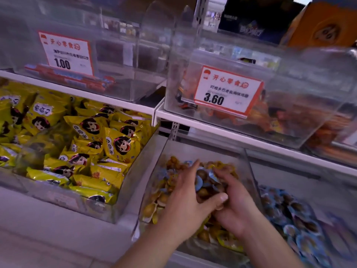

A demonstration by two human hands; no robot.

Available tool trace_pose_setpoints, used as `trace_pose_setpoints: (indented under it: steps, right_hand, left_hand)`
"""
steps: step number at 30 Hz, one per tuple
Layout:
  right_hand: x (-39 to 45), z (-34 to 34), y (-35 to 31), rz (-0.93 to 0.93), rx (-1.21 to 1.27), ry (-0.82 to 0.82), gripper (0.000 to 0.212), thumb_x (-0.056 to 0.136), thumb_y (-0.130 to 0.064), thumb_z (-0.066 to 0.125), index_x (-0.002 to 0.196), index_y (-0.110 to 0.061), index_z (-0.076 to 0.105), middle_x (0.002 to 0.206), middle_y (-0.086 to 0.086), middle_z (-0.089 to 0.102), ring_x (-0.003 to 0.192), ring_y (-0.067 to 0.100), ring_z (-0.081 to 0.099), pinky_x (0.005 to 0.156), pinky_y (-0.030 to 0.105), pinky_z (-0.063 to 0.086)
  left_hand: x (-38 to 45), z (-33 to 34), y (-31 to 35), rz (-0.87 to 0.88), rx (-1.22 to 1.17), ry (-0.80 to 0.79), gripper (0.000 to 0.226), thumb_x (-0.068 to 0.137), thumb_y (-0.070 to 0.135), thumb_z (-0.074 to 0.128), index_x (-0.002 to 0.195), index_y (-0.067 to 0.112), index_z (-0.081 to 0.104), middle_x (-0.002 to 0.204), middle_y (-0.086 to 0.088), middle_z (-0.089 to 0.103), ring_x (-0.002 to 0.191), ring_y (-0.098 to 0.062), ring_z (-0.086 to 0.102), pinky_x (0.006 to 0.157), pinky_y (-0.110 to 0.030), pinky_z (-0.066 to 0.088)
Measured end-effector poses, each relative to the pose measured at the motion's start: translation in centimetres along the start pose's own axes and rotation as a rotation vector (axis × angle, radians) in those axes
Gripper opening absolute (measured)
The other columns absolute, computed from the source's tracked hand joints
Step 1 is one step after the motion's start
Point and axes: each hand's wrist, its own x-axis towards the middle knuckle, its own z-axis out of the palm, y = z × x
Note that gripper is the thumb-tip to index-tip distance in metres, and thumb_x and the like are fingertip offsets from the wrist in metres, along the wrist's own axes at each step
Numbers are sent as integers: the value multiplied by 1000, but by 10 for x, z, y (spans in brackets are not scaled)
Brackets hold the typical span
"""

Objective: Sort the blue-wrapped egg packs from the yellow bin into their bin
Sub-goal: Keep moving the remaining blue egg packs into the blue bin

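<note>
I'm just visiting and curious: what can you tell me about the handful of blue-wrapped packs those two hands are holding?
The blue-wrapped packs are a small bunch of dark brown eggs sealed in glossy light-blue wrappers with crinkled edges. The left hand and right hand cup them together from both sides, the left thumb across the front. They sit just above the yellow-wrapped eggs in the clear middle bin. How many there are cannot be told.

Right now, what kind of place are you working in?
Most likely a shop's snack aisle. Clear bins sit in rows on white shelves, price tags are clipped to the upper bins, and packaged snacks fill them. Both hands, left and right, hold blue-wrapped egg packs over one bin.
</note>
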Motion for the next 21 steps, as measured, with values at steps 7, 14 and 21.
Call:
trace_pose_setpoints:
  steps: [7,14,21]
  right_hand:
    - [2,-4,5,-38,22,9,50,103,-41,44,127,-2,65,123,23,68,113,34,67,100,44,49]
    - [4,-9,13,-115,-74,51,42,105,-34,43,127,-6,64,116,20,72,104,35,71,70,45,60]
    - [-3,-12,9,-170,-128,49,34,104,-27,48,122,-2,63,110,20,73,100,38,72,79,56,60]
  left_hand:
    - [8,7,3,-15,26,98,55,84,49,54,137,51,40,133,23,45,118,11,44,97,-4,32]
    - [19,6,5,-185,-282,193,34,98,7,53,113,35,65,116,6,67,106,-10,65,95,-42,54]
    - [22,6,4,-396,-625,303,34,98,-3,52,101,22,74,108,-7,75,102,-24,71,93,-45,56]
